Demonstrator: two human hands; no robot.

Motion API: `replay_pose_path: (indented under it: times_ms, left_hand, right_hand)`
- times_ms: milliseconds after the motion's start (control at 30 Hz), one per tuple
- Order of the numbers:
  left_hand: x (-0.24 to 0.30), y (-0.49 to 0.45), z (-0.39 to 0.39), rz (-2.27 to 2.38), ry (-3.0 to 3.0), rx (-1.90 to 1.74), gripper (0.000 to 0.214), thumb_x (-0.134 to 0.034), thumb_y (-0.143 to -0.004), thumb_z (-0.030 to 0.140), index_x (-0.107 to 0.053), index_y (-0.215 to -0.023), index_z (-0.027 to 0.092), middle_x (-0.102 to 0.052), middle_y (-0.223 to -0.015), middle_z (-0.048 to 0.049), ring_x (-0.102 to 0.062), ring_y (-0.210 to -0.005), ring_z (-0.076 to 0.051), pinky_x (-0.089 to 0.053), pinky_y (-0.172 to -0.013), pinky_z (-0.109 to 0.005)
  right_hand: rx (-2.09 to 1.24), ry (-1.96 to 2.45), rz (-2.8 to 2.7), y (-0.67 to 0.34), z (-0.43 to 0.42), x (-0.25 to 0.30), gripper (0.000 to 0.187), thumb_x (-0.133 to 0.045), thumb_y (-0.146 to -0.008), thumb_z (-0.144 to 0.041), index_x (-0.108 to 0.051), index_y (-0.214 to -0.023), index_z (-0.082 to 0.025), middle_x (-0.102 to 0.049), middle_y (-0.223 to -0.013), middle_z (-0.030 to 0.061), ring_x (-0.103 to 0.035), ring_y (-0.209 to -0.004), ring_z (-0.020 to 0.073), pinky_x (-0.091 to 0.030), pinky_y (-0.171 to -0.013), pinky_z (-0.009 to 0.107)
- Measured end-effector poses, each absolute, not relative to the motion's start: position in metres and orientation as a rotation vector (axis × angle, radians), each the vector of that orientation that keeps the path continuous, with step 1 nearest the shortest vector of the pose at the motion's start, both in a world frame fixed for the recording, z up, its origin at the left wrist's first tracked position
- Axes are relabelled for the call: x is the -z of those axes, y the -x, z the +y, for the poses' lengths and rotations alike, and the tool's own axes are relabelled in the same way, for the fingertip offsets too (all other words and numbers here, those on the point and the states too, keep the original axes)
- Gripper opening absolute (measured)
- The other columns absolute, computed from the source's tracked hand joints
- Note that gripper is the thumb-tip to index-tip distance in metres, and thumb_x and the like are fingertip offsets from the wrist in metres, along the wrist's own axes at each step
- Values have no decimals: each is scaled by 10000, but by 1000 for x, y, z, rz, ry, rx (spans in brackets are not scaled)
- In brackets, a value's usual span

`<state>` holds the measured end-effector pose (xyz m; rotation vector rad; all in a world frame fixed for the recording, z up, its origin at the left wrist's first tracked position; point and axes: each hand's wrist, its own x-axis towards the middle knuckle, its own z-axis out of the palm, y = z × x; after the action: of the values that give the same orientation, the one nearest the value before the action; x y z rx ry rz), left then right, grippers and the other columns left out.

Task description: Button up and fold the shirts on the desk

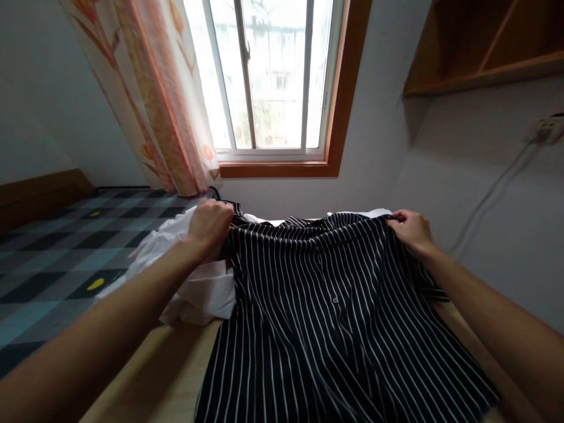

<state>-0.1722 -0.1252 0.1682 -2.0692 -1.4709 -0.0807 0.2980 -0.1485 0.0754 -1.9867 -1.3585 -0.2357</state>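
Observation:
A black shirt with white stripes (304, 294) hangs stretched between my two hands, its lower part spread toward me over a light wooden surface (163, 364). My left hand (211, 223) is closed on the shirt's upper left edge. At the upper right edge, my right hand (410, 230) pinches the cloth between thumb and fingers. A small button (335, 300) shows near the middle of the front. Crumpled white clothing (205, 296) lies beside and under my left forearm. Behind the raised edge, more striped and white cloth is partly hidden.
On the left is a bed with a checked cover (57, 258). A flowered curtain (163, 100) hangs beside the window (277, 76). At the upper right, a wooden shelf (484, 76) juts from the wall, with a cable (489, 191) running down from a socket (550, 129).

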Motion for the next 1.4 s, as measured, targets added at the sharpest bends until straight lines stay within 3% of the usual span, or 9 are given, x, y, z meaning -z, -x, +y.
replay_pose_path:
  times_ms: [267,467,567,733,867,967,1067,1200,1400]
  left_hand:
    - [-201,201,-91,-1593,1929,324,331,-369,-928,202,-644,-1024,45,-646,-1029,-205,-546,-1012,-315,-384,-883,-417]
    - [-170,165,-119,-1644,2023,329,328,-481,-909,305,-613,-1106,79,-592,-1187,-217,-497,-1137,-361,-388,-913,-455]
    - [-141,129,-177,-1304,2374,438,301,-495,-921,361,-604,-1120,162,-589,-1224,-152,-486,-1173,-315,-358,-977,-459]
    - [-73,91,-272,-817,3058,370,569,-613,-791,623,-578,-1166,197,-633,-1114,-103,-563,-1032,-279,-426,-899,-423]
    - [-39,91,-290,-873,3087,337,222,-539,-903,366,-623,-1010,191,-650,-971,-80,-580,-895,-233,-449,-799,-378]
    - [-39,101,-282,-961,3090,526,199,-441,-923,205,-639,-918,184,-660,-910,-73,-577,-839,-208,-453,-767,-363]
    - [-55,113,-275,-1154,3158,830,234,-414,-935,206,-640,-883,179,-665,-876,-60,-582,-823,-185,-469,-758,-336]
    - [-77,128,-274,-1294,3276,1005,265,-404,-959,255,-635,-857,176,-655,-837,-42,-589,-782,-155,-475,-729,-296]
    - [-82,130,-285,-989,3400,405,184,-472,-903,196,-657,-905,202,-675,-911,-35,-593,-871,-177,-466,-810,-325]
  right_hand:
    - [349,1888,-1210,-279,-122,-93,272,-505,-803,-233,-698,-973,-144,-723,-939,150,-660,-882,293,-481,-831,415]
    - [107,1807,-1548,-239,-140,-68,534,-616,-780,-256,-556,-1271,-53,-580,-1273,224,-534,-1210,333,-430,-1024,451]
    - [31,1597,-1783,-204,-186,-50,426,-584,-848,-310,-586,-1241,-145,-542,-1333,165,-491,-1267,308,-403,-1066,485]
    - [-191,1451,-2052,-154,-280,-23,329,-603,-876,-357,-628,-1179,-231,-575,-1316,113,-521,-1235,290,-433,-1032,523]
    - [-198,1417,-2218,-147,-328,-12,602,-727,-760,-470,-574,-1294,-237,-520,-1390,142,-478,-1274,341,-412,-1041,550]
    - [-203,1183,-2491,-152,-344,-9,859,-743,-675,-620,-494,-1391,-216,-485,-1431,163,-443,-1304,368,-381,-1068,558]
    - [-114,1123,-2491,-153,-349,-6,636,-672,-815,-470,-511,-1369,-202,-555,-1365,144,-499,-1256,324,-414,-1048,521]
    - [1,1166,-2301,-149,-347,-5,242,-469,-905,-130,-672,-1009,-207,-700,-984,84,-639,-929,238,-526,-835,416]
    - [-230,1326,-1842,-160,-346,-23,132,-473,-943,-256,-600,-927,-226,-663,-838,34,-631,-786,192,-515,-705,320]
